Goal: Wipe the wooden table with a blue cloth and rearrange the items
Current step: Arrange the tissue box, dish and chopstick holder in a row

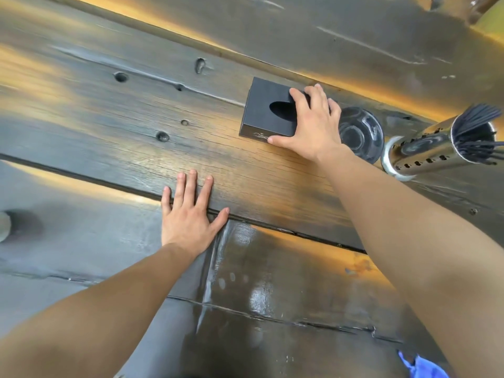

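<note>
A black box [264, 110] with an oval opening in its top sits on the dark wooden table [136, 105]. My right hand [311, 124] grips its right end, fingers over the top and thumb at the near corner. My left hand [188, 211] lies flat on the planks nearer to me, fingers spread, holding nothing. A corner of the blue cloth [420, 366] shows at the bottom right, partly hidden by my right arm.
Right of the box stands a dark glass dish [360, 132], touching my right hand's side. Further right is a perforated steel holder [425, 151] full of dark sticks. The near planks look wet and glossy. A dark round object [16, 225] lies at the left edge.
</note>
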Available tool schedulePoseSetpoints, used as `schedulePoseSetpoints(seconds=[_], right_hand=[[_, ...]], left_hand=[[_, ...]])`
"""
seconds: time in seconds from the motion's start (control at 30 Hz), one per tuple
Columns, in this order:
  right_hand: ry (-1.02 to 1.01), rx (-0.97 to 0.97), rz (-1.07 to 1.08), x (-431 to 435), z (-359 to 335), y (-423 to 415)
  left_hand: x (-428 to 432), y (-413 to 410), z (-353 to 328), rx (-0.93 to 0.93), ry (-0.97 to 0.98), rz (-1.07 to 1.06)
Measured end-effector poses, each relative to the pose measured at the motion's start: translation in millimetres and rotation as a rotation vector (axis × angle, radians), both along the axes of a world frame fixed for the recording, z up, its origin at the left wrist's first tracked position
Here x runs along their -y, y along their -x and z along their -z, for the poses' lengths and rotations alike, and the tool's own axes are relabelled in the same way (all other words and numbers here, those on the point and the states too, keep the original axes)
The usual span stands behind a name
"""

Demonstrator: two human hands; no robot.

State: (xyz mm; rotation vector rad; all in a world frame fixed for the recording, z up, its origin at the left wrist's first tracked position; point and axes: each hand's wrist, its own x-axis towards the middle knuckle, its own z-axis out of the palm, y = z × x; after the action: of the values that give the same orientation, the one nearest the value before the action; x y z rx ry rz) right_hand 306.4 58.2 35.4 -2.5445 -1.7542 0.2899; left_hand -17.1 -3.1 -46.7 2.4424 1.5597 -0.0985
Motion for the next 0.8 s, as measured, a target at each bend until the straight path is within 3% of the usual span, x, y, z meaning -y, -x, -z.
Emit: schedulePoseSetpoints(seconds=[0.33, 0.8], right_hand=[[-0.009, -0.001, -0.061, 15.4, 0.1, 17.4], [0.01, -0.014, -0.078, 118.4, 5.6, 56.7]], left_hand=[[0.2, 0.9, 1.2, 0.016, -0.022, -0.003], [0.6, 0.9, 8.5, 0.037, -0.052, -0.011]])
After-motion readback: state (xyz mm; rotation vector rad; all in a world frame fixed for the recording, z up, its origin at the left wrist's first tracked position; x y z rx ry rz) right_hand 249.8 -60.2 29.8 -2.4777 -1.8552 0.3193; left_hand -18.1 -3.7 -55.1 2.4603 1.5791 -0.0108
